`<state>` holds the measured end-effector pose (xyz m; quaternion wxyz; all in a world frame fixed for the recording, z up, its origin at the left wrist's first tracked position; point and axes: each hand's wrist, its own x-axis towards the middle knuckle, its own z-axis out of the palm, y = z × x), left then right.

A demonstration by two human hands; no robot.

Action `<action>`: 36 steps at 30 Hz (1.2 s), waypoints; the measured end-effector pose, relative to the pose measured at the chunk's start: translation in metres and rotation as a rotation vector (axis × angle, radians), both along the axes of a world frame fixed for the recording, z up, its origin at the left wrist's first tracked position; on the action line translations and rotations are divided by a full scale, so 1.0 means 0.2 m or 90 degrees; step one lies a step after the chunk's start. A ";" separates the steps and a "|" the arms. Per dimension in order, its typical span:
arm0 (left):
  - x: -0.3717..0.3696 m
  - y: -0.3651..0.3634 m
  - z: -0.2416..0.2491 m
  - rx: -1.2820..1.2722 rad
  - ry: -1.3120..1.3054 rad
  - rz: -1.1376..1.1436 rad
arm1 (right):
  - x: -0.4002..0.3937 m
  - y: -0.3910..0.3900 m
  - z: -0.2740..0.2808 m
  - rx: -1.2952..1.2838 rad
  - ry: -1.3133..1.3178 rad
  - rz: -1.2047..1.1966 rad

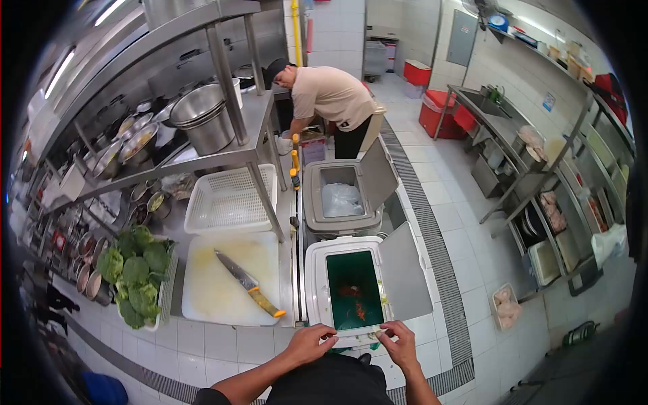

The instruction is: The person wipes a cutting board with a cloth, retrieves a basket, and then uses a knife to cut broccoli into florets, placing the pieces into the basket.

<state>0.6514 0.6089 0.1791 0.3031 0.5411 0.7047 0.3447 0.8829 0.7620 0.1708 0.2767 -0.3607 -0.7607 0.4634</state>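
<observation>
My left hand (312, 344) and my right hand (399, 342) are at the near edge of a white bin (318, 270), one at each side. The fingers of both are closed, thumb against fingertips, on its front rim. Any small thing pinched there is hidden. The bin's grey lid flap (408, 273) is swung open to the right. Inside is a dark green liner (341, 270) with reddish-orange scraps at the bottom. To the left, a large knife (236, 270) with a yellow-orange handle lies on a stained white cutting board (202, 290).
Beyond stands a grey bin (314, 196) with a clear liner. A crate of broccoli (135, 270) and a white perforated basket (229, 202) are at left. Another person (334, 94) bends over farther ahead. A tray of pale meat (507, 307) sits on the floor at right.
</observation>
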 end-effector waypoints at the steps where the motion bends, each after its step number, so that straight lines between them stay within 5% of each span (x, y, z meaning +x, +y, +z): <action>1: 0.07 -0.03 0.04 0.001 -0.002 0.026 | 0.02 -0.01 0.00 -0.017 0.005 0.034; 2: 0.14 -0.03 0.08 0.010 -0.002 0.043 | 0.06 -0.03 0.09 0.077 0.000 0.160; 4: 0.28 0.08 0.31 0.148 0.143 -0.142 | 0.15 0.05 0.26 0.265 0.001 0.326; 6: 0.06 0.52 0.31 0.222 0.209 -0.218 | 0.29 0.53 0.50 0.462 -0.034 0.025; 8: 0.04 0.66 0.61 0.357 0.234 -0.155 | 0.50 0.86 0.92 0.633 0.160 -0.249; 11: 0.32 0.58 0.87 0.655 0.196 0.021 | 0.70 0.80 1.22 0.781 0.594 -0.262; 13: 0.58 0.61 0.68 0.440 0.173 -0.230 | 0.69 0.77 0.96 0.683 0.503 -0.245; 15: 0.71 0.55 0.34 0.047 0.180 -0.388 | 0.65 0.73 0.58 0.446 0.365 -0.179; 17: 0.76 0.34 0.06 -0.189 0.235 -0.417 | 0.60 0.61 0.24 0.159 0.243 -0.208; 20: 0.73 0.06 -0.04 -0.341 0.119 -0.358 | 0.62 0.40 -0.15 -0.028 0.161 -0.106; 23: 0.66 -0.24 -0.12 -0.307 0.031 -0.034 | 0.52 0.20 -0.22 -0.302 0.128 -0.106; 26: 0.55 -0.52 -0.35 -0.252 -0.079 0.231 | 0.40 0.16 -0.17 -0.252 -0.026 0.067; 28: 0.47 -0.73 -0.52 -0.231 -0.157 0.405 | 0.28 0.15 -0.04 -0.078 -0.202 0.336; 31: 0.49 -1.24 -0.93 -0.292 -0.209 0.579 | 0.21 0.17 -0.12 -0.085 -0.309 0.404; 32: 0.55 -1.41 -1.01 -0.307 -0.342 0.674 | 0.20 0.16 -0.13 -0.095 -0.404 0.401; 36: 0.77 -1.81 -0.88 -0.375 -0.665 0.861 | 0.36 0.08 -0.64 0.003 -0.660 0.582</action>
